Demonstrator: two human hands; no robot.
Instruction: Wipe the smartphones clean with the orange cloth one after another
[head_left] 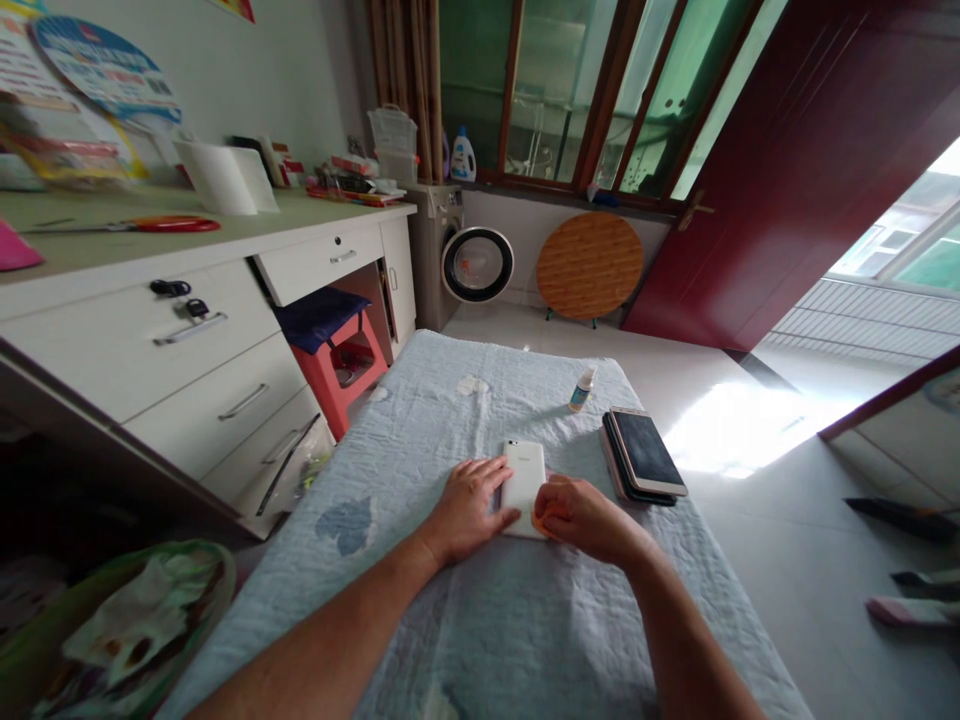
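Note:
A white phone lies back side up on the blue quilted cover. My left hand rests at its left side, fingers stretched out and thumb apart, with the tips touching its edge and back. Against the phone's lower right part, my right hand is closed around an orange cloth, much of it hidden in the fingers. A small spray bottle stands upright beyond the phone. To the right, several phones and tablets lie stacked, a gold-rimmed tablet with a dark screen on top.
The quilted cover drapes the surface under my hands. Along the left runs a white desk with a paper roll and red-handled scissors. A red stool stands beneath it. A lined waste bin sits lower left.

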